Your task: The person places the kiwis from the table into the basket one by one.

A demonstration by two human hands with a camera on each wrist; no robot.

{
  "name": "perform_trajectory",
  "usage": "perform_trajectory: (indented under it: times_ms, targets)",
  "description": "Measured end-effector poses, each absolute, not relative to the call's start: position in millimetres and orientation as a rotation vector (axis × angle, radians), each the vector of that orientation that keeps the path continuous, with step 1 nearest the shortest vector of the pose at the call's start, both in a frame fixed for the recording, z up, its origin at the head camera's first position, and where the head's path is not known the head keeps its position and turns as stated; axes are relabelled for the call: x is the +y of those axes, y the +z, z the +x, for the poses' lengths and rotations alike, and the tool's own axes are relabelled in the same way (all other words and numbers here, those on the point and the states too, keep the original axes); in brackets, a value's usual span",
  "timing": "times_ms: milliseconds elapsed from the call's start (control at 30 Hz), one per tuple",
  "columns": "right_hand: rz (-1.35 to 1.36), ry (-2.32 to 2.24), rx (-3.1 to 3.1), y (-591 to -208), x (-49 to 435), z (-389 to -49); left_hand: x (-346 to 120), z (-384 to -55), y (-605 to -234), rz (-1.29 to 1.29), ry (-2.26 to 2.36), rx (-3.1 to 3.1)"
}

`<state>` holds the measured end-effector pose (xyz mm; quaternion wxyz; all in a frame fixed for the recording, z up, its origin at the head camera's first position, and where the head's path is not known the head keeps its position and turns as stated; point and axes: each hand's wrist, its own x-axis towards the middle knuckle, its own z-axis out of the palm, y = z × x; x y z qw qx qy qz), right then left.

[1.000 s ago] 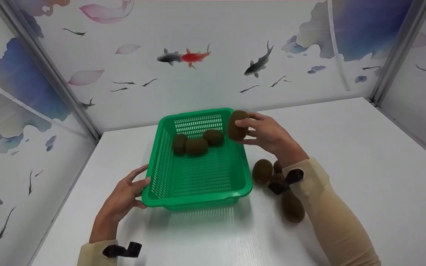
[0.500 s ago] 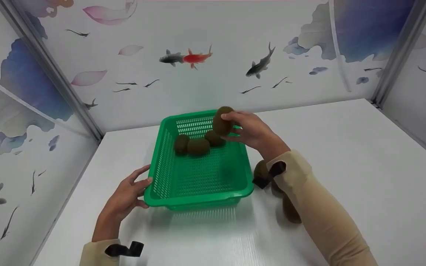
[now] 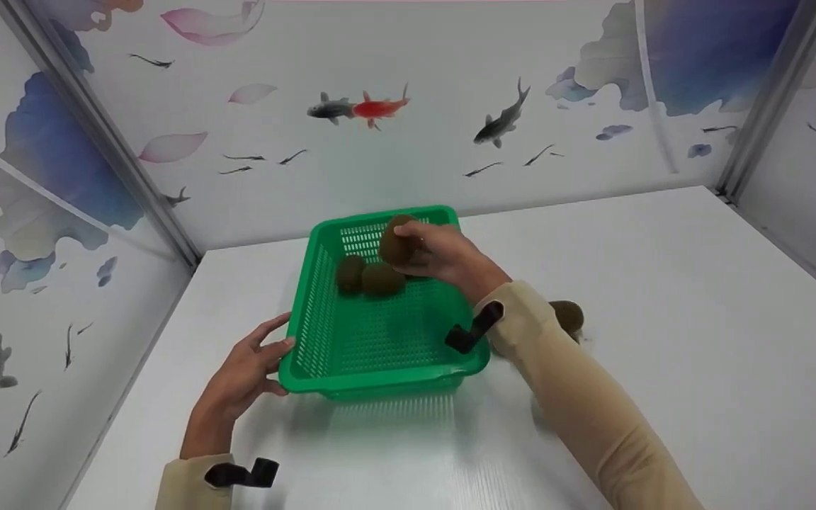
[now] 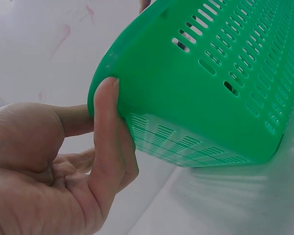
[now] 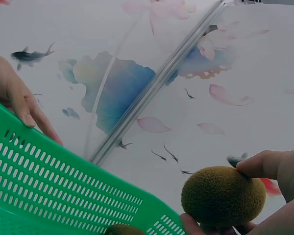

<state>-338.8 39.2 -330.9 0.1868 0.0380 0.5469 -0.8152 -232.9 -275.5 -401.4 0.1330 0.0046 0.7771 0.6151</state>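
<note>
A brown, fuzzy kiwifruit is pinched between the thumb and fingers of my right hand. It is held over the far part of a green plastic basket; the right wrist view shows the kiwifruit whole. Inside the basket lie two more kiwifruits side by side, and a third is mostly hidden behind my right hand. At the basket's near left side, my left hand grips the rim, and in the left wrist view its fingers bend against the rim and outer wall.
To the right of the basket, a kiwifruit on the white table shows past my right sleeve, which covers others. A white wall printed with fish and petals rises close behind the basket.
My right hand has carried the kiwifruit leftward from the basket's right rim to over its inside. The sleeve now covers more of the kiwifruits on the table. My left hand stays at the rim.
</note>
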Motion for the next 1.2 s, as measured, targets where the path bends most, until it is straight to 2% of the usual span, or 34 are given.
perform_trajectory:
  times_ms: [633,1200]
  targets:
    - [0.128,-2.085,1.627,-352,-13,-357,-275,-232,-398,0.029,1.790,2.250]
    - [0.033,-1.808,1.825,-378,-20,-355,-273,-231,-403,0.000,1.794,2.265]
